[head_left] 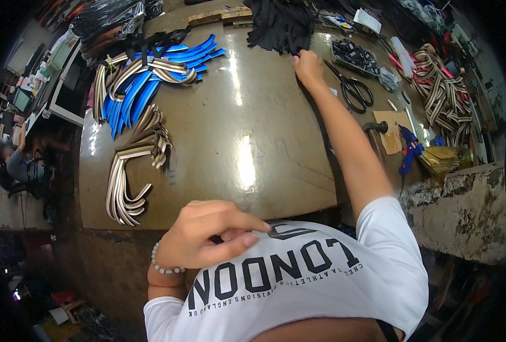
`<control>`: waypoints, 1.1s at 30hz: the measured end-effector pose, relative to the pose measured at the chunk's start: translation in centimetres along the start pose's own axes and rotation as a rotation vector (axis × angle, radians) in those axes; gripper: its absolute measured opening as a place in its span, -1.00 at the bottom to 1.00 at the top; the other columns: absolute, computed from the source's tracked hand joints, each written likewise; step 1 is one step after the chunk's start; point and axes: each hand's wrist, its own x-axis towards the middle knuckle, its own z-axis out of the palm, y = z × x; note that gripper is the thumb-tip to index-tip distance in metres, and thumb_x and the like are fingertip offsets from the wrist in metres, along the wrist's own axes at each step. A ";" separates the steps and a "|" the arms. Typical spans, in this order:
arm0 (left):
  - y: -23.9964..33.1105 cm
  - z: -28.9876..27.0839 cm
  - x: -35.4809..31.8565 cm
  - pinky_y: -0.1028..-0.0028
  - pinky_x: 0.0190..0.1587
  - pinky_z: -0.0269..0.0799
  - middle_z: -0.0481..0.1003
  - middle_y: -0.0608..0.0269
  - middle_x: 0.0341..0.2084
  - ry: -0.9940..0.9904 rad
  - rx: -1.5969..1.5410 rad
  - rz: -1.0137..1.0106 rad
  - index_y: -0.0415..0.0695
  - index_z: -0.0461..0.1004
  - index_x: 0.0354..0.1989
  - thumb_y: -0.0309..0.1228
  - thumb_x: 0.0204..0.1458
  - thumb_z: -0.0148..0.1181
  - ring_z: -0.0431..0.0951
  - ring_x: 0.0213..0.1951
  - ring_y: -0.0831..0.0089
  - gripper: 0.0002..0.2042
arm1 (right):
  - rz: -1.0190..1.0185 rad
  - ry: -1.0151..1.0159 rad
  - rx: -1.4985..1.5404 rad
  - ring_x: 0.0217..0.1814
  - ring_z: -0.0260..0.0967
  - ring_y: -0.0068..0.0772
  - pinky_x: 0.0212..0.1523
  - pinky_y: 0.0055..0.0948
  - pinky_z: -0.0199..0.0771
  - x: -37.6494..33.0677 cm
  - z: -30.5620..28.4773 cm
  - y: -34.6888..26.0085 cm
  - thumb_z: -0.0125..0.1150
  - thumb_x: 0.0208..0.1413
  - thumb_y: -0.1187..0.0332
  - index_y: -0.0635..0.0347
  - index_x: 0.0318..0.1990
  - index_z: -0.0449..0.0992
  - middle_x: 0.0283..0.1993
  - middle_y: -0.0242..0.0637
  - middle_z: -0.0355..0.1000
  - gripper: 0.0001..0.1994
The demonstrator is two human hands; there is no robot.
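Note:
My right hand (310,67) reaches to the far side of the table. Its fingers are closed at the lower edge of a heap of black fabric strips (281,25), on what looks like the end of one strip. My left hand (213,231), with a bead bracelet on the wrist, is held close in front of my white shirt. Its fingers are loosely bent, with thumb and forefinger a little apart and nothing visible between them. Black-handled scissors (356,94) lie to the right of my right hand, next to a clear tray (355,57) of small black plastic pieces.
Blue strips (133,97) and striped brown-and-white straps (119,188) lie on the left of the table (207,159). More striped straps (443,97) are heaped at the right. A blue glue gun (410,149), cardboard (390,131) and a clamp (376,127) sit by the right edge.

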 end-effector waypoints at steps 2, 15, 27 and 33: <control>-1.1 -0.4 -0.8 0.56 -0.54 0.23 0.45 0.33 -0.62 0.057 -0.044 -0.090 -0.17 0.63 -0.20 -0.46 0.03 0.29 0.34 -0.62 0.59 -0.83 | -0.003 -0.009 0.054 -0.25 0.51 0.06 -0.28 -0.09 0.48 0.8 -0.1 -0.3 0.29 0.05 0.25 0.29 -0.21 0.60 -0.39 -0.05 0.53 -0.73; -13.5 6.8 3.3 0.67 -0.54 0.23 0.48 0.44 -0.57 0.356 -0.437 -0.639 -0.30 0.57 -0.21 -0.32 0.20 0.21 0.37 -0.57 0.75 -0.76 | 0.747 -1.008 1.459 -0.70 0.15 -0.77 -0.77 -0.75 0.01 -20.0 -14.1 -7.7 0.33 0.15 0.26 0.21 -0.39 0.50 -0.60 -0.49 0.35 -0.77; -9.0 7.2 -1.0 0.50 -0.49 0.34 0.48 0.21 -0.62 0.122 0.062 -0.565 -0.27 0.54 -0.44 -0.37 0.06 0.29 0.40 -0.60 0.52 -0.81 | 0.341 -1.050 1.214 -0.64 0.14 -0.88 -0.68 -0.77 0.09 -11.4 -11.2 -6.3 0.36 0.13 0.24 0.09 -0.26 0.54 -0.56 -0.66 0.33 -0.83; -8.3 8.2 -2.1 0.26 -0.11 0.34 0.46 0.22 -0.46 0.091 0.455 -0.559 -0.15 0.54 -0.39 -0.34 -0.03 0.32 0.46 -0.27 0.27 -0.85 | -0.121 -0.790 0.843 -0.40 0.39 -0.65 -0.39 -0.63 0.38 -4.3 -3.7 -6.3 0.33 0.13 0.12 0.26 -0.18 0.60 -0.44 -0.39 0.48 -0.66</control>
